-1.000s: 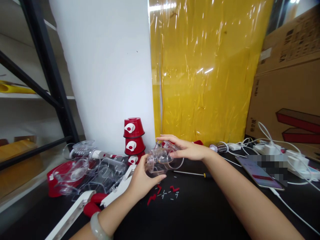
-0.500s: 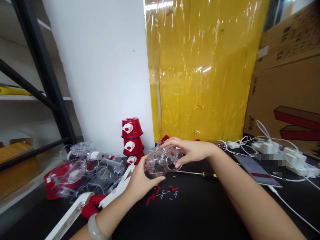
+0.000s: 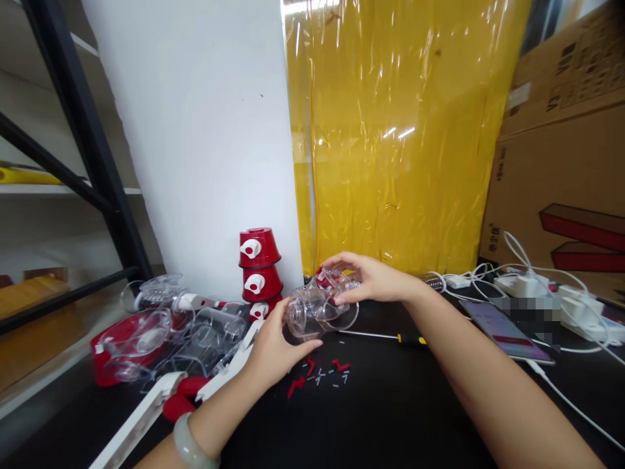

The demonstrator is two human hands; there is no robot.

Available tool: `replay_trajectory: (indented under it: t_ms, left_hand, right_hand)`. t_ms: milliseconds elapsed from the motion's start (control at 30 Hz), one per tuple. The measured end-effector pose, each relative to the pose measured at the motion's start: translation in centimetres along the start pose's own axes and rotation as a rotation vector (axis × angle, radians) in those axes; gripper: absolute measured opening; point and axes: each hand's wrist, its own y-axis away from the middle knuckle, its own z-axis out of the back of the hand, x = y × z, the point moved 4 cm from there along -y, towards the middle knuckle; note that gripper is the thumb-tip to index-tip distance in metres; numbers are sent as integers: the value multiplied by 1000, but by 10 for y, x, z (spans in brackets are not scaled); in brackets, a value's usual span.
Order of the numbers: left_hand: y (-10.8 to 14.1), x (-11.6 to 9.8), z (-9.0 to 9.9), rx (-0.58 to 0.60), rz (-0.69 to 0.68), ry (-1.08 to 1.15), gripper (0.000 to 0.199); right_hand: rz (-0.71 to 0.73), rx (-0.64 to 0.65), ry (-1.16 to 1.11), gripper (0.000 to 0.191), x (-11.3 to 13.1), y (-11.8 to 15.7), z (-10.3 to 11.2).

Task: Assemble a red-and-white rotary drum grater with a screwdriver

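both hands are on it: the left hand (image 3: 273, 342) cups the left end of a clear plastic part (image 3: 312, 309), thumb stretched along beneath, while the right hand (image 3: 374, 281) grips the other end between thumb and fingers. the part is up above the middle of the black surface (image 3: 390, 410), red showing by the right fingertips; with such see-through plastic, i can't fairly say how many pieces that is. just below, toward the near edge, red clips (image 3: 295, 387) and tiny pale bits (image 3: 319, 375) lie scattered. a screwdriver (image 3: 410, 339) lies by the right forearm, yellow and black handle pointing right. at the far edge, stacked red cups (image 3: 260, 266) stand before a white panel (image 3: 205, 130). over by the left edge, clear plastic pieces (image 3: 208, 339) pile up; toward the right edge, a phone (image 3: 508, 331).
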Motion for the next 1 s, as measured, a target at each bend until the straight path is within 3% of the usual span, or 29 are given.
replay_trajectory:
  t_ms: [367, 633, 1000]
  left_hand:
    - [1, -4, 4, -38, -12, -91, 85]
    - [1, -7, 4, -39, -5, -47, 82]
    - [0, -2, 5, -56, 0, -94, 83]
  right_hand:
    - [46, -8, 64, 72, -5, -9, -17]
    - [40, 0, 19, 74, -8, -10, -18]
    - [80, -53, 151, 67, -3, -12, -20]
